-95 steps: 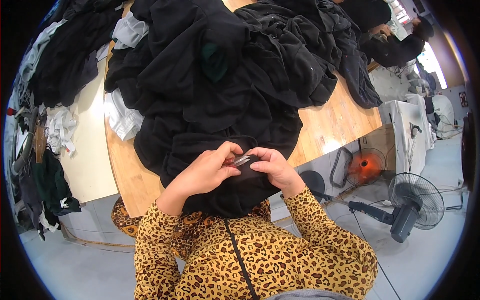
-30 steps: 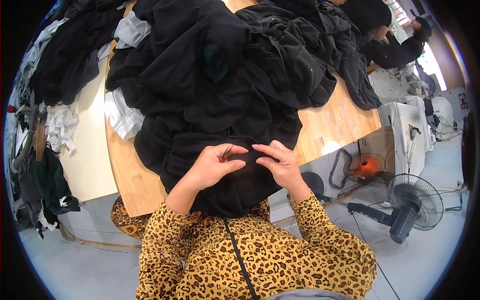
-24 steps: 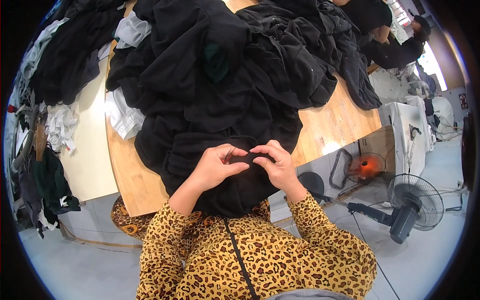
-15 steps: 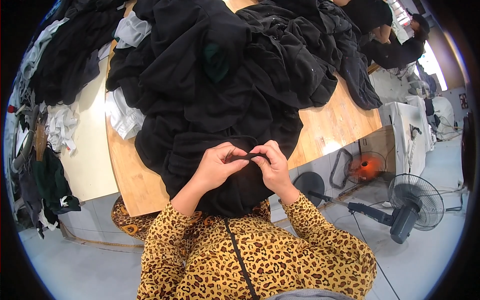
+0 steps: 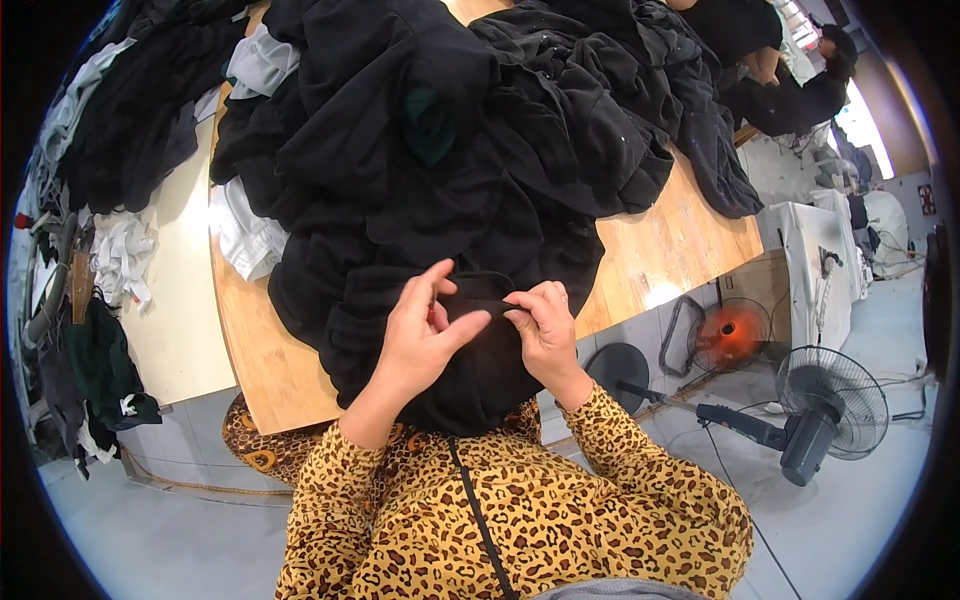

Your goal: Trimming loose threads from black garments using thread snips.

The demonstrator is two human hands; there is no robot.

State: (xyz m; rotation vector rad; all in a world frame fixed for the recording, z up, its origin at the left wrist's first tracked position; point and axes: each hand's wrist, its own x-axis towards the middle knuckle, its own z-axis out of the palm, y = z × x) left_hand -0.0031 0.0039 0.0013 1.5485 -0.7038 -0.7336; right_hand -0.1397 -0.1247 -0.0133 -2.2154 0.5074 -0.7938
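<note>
Nearest me is my yellow-and-brown leopard-print top (image 5: pixel 560 510) with its dark front zip. Against it hangs the lower part of the soft, matte black cloth garment (image 5: pixel 480 385), which comes over the table edge toward my lap and runs up between my hands.

My right hand (image 5: pixel 548 332) has thumb and forefinger closed in a fine pinch on a narrow fold of that black cloth. My left hand (image 5: pixel 412 340) stands just beside it, thumb and forefinger spread well apart with nothing between their tips; whether anything is tucked under its curled fingers I cannot tell.

I judge the cloth limp and pliable, not slippery and not fragile; a small fold should weigh little, but the whole bulk would drag. The raised edge near my right fingertips looks the best hold, with the left taking the same edge a little to the side to keep it taut.

Beyond, the garment merges with black folds on the pale wooden table (image 5: pixel 675 240), a crumpled white cloth (image 5: pixel 247 230) to the left. Farther back lies a heap of charcoal, lint-flecked garments (image 5: pixel 600 110), and past it, at the right, a co-worker in black (image 5: pixel 795 103).
</note>
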